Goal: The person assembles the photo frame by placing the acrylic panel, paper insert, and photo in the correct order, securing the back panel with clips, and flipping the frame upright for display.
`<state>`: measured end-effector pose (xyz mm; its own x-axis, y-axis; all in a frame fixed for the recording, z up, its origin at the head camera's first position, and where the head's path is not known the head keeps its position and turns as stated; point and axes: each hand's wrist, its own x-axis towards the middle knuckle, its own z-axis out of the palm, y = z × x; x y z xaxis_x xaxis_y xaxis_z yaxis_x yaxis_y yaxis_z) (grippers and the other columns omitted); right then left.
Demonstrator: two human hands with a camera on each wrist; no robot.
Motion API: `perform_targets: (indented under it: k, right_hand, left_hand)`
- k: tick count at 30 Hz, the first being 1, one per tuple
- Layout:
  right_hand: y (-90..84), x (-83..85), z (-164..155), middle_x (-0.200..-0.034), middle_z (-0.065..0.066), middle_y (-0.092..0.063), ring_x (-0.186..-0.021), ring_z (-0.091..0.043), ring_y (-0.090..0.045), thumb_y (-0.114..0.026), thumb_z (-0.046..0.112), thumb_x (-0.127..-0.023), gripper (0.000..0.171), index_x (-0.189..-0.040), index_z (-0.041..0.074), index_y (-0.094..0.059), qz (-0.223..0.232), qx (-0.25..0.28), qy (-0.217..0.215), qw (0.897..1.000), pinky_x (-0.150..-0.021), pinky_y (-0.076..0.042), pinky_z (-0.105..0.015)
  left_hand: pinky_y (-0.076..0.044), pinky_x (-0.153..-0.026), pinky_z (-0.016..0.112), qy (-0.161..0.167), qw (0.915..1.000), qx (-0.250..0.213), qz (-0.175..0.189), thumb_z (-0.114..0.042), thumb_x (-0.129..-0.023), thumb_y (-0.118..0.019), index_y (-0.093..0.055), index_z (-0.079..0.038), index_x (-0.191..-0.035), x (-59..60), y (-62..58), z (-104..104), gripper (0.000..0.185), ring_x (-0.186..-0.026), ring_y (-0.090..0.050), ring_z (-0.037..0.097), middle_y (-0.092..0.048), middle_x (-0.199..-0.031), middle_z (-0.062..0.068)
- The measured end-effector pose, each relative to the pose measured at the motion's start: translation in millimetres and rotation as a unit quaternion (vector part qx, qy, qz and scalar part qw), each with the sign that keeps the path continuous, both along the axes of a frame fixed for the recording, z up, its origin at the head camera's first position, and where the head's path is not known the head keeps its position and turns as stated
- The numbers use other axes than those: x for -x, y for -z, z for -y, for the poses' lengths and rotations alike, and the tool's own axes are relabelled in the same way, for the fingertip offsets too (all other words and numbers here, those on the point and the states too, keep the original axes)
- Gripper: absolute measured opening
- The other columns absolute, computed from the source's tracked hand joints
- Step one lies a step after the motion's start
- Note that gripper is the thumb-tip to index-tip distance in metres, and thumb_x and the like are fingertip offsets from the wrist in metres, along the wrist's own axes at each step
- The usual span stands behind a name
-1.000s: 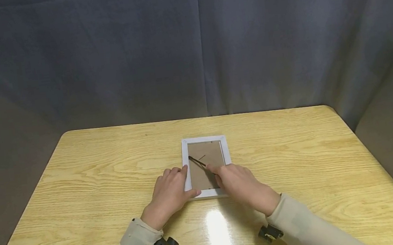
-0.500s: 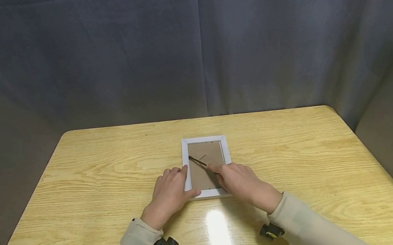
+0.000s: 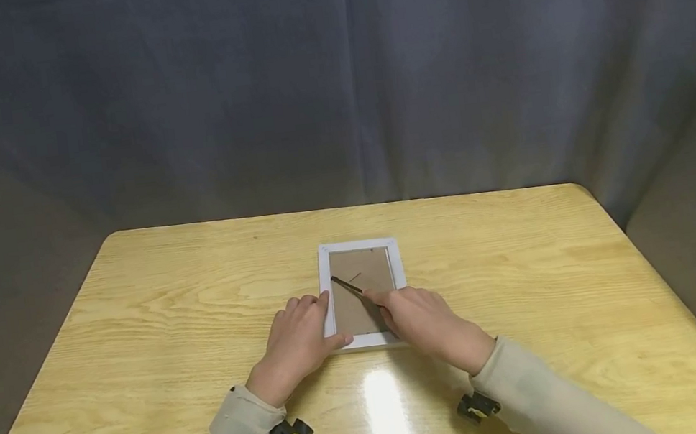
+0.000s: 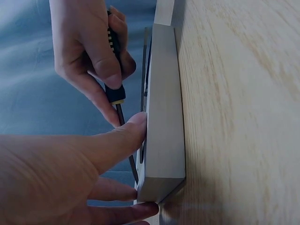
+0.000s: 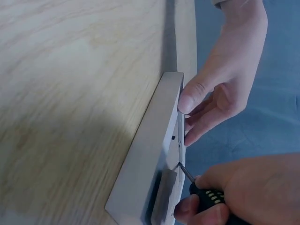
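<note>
White frame (image 3: pixel 396 269) | left hand (image 3: pixel 297 335) clasps its 7 o'clock corner | right hand (image 3: pixel 425 317) grips dark screwdriver (image 4: pixel 115 95), tip at frame's 10 o'clock

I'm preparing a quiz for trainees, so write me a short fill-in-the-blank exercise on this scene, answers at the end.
1. The right hand grips a screwdriver whose tip, in the head view, lies at the brown panel's ____ edge.
2. The left hand holds a corner of the frame, which is ____ in colour.
3. The frame lies flat on a wood-grained ____.
Missing words: left; white; table.
</note>
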<state>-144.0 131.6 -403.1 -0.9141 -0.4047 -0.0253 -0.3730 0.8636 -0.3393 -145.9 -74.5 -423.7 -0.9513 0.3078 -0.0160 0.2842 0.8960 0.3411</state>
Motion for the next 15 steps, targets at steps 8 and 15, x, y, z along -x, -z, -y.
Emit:
perform_targets:
  k: [8,15]
  right_hand:
    - [1.8,0.4,0.7,-0.065,-0.004,-0.057,-0.054,-0.012,-0.039,-0.058,0.005,-0.100,0.038,-0.137,0.011,-0.064,0.000,0.007,0.001,1.000,-0.044,-0.032,-0.025]
    - [2.2,1.1,-3.4,-0.084,-0.011,-0.073,-0.058,-0.013,-0.045,-0.061,0.006,-0.098,0.034,-0.132,0.011,-0.068,-0.029,0.016,-0.003,0.999,-0.049,-0.037,-0.028]
  left_hand:
    - [-0.051,-0.094,0.052,-0.003,1.0000,0.000,0.003,-0.048,-0.081,-0.082,-0.054,0.003,-0.143,-1.2,1.1,1.9,0.085,-0.120,-0.059,0.038,-0.064,-0.134,0.020]
    - [-0.051,-0.094,0.052,-0.003,1.0000,-0.003,0.003,-0.047,-0.080,-0.083,-0.054,0.004,-0.142,-2.0,0.0,2.8,0.085,-0.119,-0.059,0.038,-0.064,-0.134,0.021]
